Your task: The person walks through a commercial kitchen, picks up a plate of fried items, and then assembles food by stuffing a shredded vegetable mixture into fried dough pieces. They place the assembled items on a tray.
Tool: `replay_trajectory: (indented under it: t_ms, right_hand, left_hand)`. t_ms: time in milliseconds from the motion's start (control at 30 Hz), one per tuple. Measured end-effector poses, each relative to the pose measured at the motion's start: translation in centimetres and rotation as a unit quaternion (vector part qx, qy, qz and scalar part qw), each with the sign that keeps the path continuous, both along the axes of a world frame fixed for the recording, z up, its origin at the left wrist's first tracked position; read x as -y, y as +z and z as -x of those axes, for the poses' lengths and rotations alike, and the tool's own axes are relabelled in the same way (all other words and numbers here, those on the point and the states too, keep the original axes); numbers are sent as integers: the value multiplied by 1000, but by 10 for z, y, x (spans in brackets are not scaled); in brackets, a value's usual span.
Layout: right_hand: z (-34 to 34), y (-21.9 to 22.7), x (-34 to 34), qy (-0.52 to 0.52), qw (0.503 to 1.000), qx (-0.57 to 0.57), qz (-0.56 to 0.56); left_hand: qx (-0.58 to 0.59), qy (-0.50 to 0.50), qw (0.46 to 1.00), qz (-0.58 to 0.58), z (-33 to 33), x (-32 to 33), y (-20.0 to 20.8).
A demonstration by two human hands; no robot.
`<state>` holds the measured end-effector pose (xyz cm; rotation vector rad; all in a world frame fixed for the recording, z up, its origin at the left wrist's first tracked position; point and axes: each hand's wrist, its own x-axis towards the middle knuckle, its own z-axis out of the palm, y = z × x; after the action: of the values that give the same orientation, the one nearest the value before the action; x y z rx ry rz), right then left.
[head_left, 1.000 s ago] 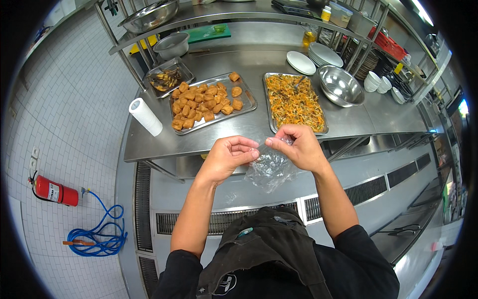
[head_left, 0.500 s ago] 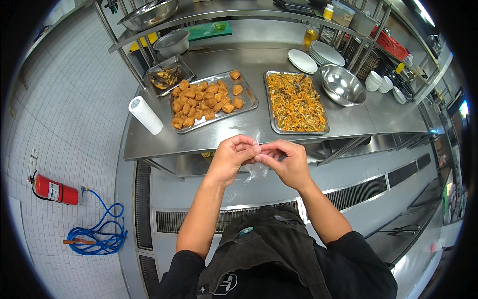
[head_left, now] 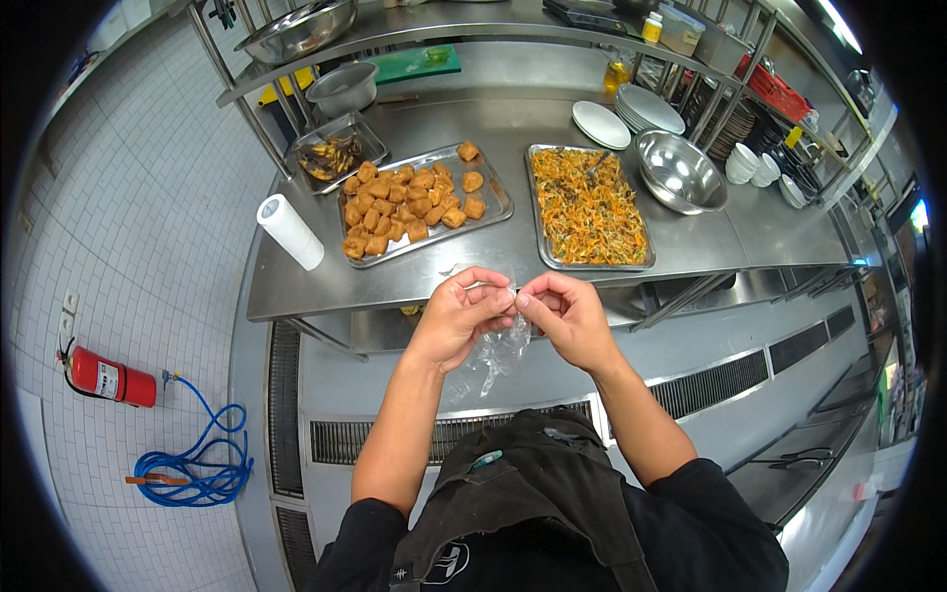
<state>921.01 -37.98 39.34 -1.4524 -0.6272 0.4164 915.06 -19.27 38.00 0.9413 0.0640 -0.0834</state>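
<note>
A crumpled piece of thin clear plastic, which looks like a disposable glove, hangs between my hands in front of the counter edge. My left hand pinches its upper part between thumb and fingers. Close beside it, my right hand grips the same plastic with thumb and fingertips. Beyond my hands, a metal tray bears many golden fried tofu pieces. To its right, another tray is filled with shredded vegetables, with a utensil resting in them.
A paper towel roll stands at the steel counter's left end. A small tray of dark-yellow food sits behind it. A steel bowl and white plates are at right. Overhead runs a shelf.
The clear plastic has opened out and hangs lower and wider beneath my fingers. My right fingertips have shifted slightly, while both hands stay close together.
</note>
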Motion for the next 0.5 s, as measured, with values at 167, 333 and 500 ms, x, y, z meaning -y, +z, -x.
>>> replay_trajectory:
  t_ms: [167, 333, 500]
  right_hand:
    - [-2, 1, 0, -5, 1000, 9, 14]
    - [0, 3, -2, -30, 997, -52, -42]
    - [-1, 6, 0, -7, 1000, -4, 12]
  left_hand:
    - [38, -14, 999, -3, -1, -2, -2]
    - [48, 1, 999, -22, 1, -4, 0]
    - [56, 34, 996, -58, 2, -2, 3]
